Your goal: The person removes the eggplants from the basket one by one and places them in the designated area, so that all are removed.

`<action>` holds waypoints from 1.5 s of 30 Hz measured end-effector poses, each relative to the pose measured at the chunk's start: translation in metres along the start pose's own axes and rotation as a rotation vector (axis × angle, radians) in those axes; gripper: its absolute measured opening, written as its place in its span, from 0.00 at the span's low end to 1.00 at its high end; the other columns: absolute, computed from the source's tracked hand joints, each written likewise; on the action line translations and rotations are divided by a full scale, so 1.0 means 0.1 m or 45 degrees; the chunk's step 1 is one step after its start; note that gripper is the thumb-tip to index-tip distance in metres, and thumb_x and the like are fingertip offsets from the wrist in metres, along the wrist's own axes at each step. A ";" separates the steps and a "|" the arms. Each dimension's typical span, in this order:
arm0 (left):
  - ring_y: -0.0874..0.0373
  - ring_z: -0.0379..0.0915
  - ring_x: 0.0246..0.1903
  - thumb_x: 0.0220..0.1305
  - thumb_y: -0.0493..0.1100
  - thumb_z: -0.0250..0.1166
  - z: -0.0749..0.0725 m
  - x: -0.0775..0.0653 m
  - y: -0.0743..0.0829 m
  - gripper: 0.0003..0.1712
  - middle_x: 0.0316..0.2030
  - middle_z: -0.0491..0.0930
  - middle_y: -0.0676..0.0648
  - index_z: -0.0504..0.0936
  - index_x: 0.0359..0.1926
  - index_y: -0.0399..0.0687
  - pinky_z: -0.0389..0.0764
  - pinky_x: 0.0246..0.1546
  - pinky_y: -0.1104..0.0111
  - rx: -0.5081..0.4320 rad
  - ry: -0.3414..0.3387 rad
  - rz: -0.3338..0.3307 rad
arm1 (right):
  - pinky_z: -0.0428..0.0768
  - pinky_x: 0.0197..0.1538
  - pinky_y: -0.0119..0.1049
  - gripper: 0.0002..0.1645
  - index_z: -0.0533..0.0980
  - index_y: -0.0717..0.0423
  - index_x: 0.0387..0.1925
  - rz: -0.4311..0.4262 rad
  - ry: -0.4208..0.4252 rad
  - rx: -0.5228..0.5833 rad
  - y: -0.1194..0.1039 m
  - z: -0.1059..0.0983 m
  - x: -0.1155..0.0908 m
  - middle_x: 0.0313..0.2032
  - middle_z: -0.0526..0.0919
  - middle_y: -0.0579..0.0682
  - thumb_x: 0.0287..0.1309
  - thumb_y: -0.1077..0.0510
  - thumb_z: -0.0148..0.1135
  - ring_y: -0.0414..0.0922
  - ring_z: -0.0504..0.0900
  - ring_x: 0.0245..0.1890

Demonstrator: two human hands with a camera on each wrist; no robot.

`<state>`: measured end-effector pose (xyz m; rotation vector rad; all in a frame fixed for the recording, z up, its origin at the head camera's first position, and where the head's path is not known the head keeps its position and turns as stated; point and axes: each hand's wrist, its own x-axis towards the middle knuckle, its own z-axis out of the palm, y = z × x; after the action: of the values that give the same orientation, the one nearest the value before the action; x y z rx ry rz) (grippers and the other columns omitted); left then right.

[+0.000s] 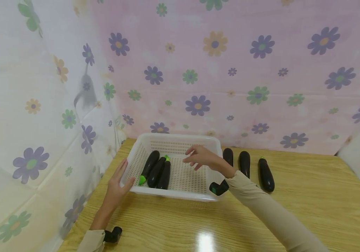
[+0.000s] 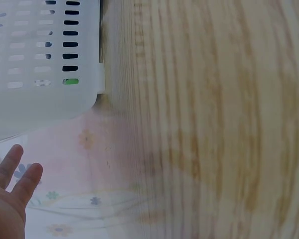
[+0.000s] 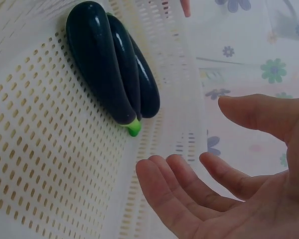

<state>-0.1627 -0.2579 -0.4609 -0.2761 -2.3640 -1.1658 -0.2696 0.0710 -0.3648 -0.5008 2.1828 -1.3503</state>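
A white plastic basket [image 1: 180, 194] with slotted walls stands on the wooden table. Inside, toward its left end, three dark eggplants [image 3: 97, 59] lie side by side with green stem ends. My left hand [image 1: 117, 185] touches the basket's left front corner, thumb near the front rim and fingers along the outer left side. In the left wrist view, two of its fingers [image 2: 27, 184] stretch out straight beside the basket wall. Over the basket's right half hovers my right hand [image 1: 200, 156], fingers spread and slightly bent, holding nothing.
To the right of the basket lie three more eggplants [image 1: 266, 175], two of them partly hidden behind the right arm. Flower-patterned cloth [image 1: 230, 87] hangs behind and at the sides of the table [image 1: 318, 196].
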 end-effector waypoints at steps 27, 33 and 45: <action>0.45 0.51 0.68 0.60 0.41 0.65 0.00 0.01 0.03 0.40 0.70 0.56 0.46 0.59 0.70 0.40 0.53 0.62 0.73 0.020 -0.020 -0.050 | 0.81 0.40 0.51 0.28 0.67 0.66 0.51 0.147 -0.092 0.014 0.04 0.42 0.51 0.45 0.76 0.65 0.53 0.57 0.67 0.63 0.80 0.42; 0.46 0.52 0.68 0.60 0.39 0.65 0.00 0.01 0.02 0.39 0.70 0.56 0.46 0.59 0.70 0.40 0.52 0.61 0.77 0.015 -0.017 -0.033 | 0.81 0.38 0.50 0.18 0.71 0.65 0.42 0.184 -0.119 0.020 0.05 0.55 0.62 0.42 0.77 0.65 0.54 0.59 0.67 0.62 0.81 0.39; 0.45 0.51 0.68 0.60 0.40 0.65 0.00 0.00 0.01 0.39 0.70 0.57 0.45 0.60 0.70 0.39 0.52 0.64 0.69 0.007 -0.006 -0.001 | 0.82 0.32 0.46 0.38 0.65 0.79 0.54 0.249 -0.074 -0.137 0.07 0.80 0.78 0.30 0.81 0.69 0.52 0.57 0.69 0.60 0.84 0.29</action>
<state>-0.1626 -0.2570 -0.4605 -0.2760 -2.3714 -1.1602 -0.2835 -0.0262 -0.4191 -0.3503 2.2014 -1.1067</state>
